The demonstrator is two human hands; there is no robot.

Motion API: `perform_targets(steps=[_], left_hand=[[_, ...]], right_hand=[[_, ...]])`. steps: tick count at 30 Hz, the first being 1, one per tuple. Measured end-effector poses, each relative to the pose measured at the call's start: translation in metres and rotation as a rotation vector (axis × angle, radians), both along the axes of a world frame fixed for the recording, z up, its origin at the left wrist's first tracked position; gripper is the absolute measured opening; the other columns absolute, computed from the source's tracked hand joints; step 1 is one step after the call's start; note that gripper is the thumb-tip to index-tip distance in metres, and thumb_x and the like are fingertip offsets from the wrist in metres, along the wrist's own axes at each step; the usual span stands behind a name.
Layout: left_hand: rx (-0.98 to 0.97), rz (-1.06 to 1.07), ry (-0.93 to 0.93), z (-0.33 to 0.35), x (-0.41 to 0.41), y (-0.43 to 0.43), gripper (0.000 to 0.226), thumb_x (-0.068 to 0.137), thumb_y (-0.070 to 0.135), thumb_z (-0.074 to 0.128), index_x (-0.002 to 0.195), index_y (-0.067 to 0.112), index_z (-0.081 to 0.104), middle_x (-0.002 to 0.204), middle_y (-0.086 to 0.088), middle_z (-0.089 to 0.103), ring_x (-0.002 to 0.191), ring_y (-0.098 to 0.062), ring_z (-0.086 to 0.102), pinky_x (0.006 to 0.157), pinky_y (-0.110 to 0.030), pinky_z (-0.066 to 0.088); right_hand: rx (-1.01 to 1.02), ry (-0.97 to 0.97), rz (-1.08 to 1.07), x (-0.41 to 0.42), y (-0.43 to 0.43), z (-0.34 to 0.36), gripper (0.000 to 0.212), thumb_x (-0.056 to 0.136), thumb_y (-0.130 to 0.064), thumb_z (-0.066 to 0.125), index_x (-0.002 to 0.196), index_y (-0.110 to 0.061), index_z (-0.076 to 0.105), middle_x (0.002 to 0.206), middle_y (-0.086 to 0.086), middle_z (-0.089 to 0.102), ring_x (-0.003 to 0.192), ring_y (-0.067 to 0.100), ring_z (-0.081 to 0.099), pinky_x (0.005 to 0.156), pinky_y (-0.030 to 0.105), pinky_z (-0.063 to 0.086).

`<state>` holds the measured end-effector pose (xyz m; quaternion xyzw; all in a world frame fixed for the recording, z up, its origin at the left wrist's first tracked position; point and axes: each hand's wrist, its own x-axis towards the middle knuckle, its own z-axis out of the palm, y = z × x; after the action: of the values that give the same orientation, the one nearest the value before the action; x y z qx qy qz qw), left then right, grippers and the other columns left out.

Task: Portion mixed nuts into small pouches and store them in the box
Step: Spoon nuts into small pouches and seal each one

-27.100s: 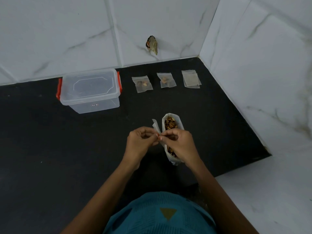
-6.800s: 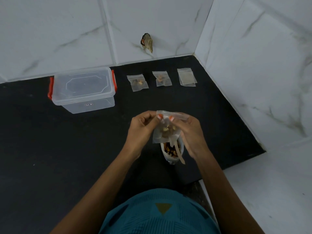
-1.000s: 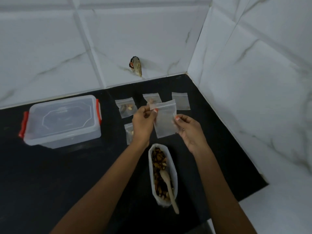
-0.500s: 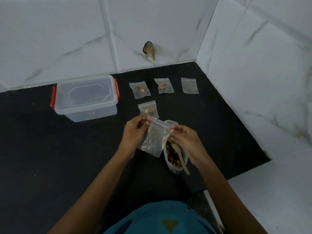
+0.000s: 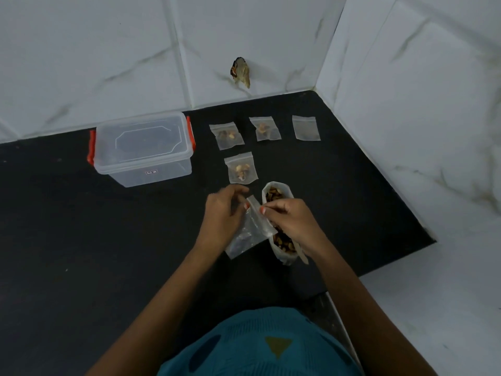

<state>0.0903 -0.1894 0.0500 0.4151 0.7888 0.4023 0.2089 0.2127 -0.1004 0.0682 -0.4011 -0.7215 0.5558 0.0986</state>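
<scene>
Both the left hand (image 5: 221, 213) and right hand (image 5: 291, 222) are pinching the mouth of the empty pouch (image 5: 248, 234), just left of the nut bag (image 5: 276, 191) above the counter (image 5: 108, 253); film likely light, limp, slippery, so the grip belongs on the stiffer zip rim.

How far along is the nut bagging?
Done: three filled pouches lie on the counter. In hand: the left hand and right hand pinch the top of an empty pouch beside the bag of nuts. Left: fill it and the spare pouch, then put all in the closed box.
</scene>
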Motion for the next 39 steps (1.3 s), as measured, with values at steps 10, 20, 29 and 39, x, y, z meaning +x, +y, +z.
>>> perform_targets(steps=[10,20,29,39], left_hand=[[0.14,0.183,-0.459,0.005,0.031,-0.009,0.003,0.087,0.019,0.059,0.087,0.023,0.059,0.086,0.0,0.066,0.079,-0.011,0.066,0.072,-0.021,0.054],[0.109,0.155,-0.511,0.011,0.022,-0.011,0.014,0.085,0.006,0.06,0.08,0.018,0.065,0.079,-0.001,0.068,0.068,-0.004,0.066,0.063,-0.012,0.052],[-0.047,0.134,-0.252,0.012,0.018,-0.011,0.016,0.086,0.016,0.06,0.078,0.028,0.052,0.084,0.01,0.057,0.078,-0.005,0.059,0.069,-0.02,0.052],[0.136,0.116,-0.413,0.013,0.027,-0.005,0.02,0.089,0.006,0.056,0.103,0.02,0.053,0.092,0.013,0.059,0.082,0.007,0.058,0.068,-0.007,0.05]], right_hand=[[-0.052,0.088,-0.097,-0.003,-0.007,-0.002,0.013,0.081,-0.02,0.068,0.089,-0.009,0.071,0.072,-0.01,0.066,0.065,-0.007,0.062,0.061,0.006,0.046],[0.08,0.002,-0.051,-0.003,-0.009,-0.003,0.012,0.09,-0.007,0.055,0.094,-0.007,0.066,0.08,-0.009,0.059,0.074,-0.005,0.053,0.062,-0.001,0.039],[0.523,-0.079,-0.039,0.001,-0.008,0.001,0.012,0.09,-0.012,0.055,0.096,-0.008,0.065,0.091,-0.001,0.064,0.078,0.003,0.055,0.071,0.012,0.046],[0.27,0.083,-0.025,-0.007,-0.018,0.004,0.029,0.085,-0.005,0.061,0.113,-0.007,0.057,0.088,-0.006,0.057,0.078,-0.003,0.055,0.071,0.002,0.044]])
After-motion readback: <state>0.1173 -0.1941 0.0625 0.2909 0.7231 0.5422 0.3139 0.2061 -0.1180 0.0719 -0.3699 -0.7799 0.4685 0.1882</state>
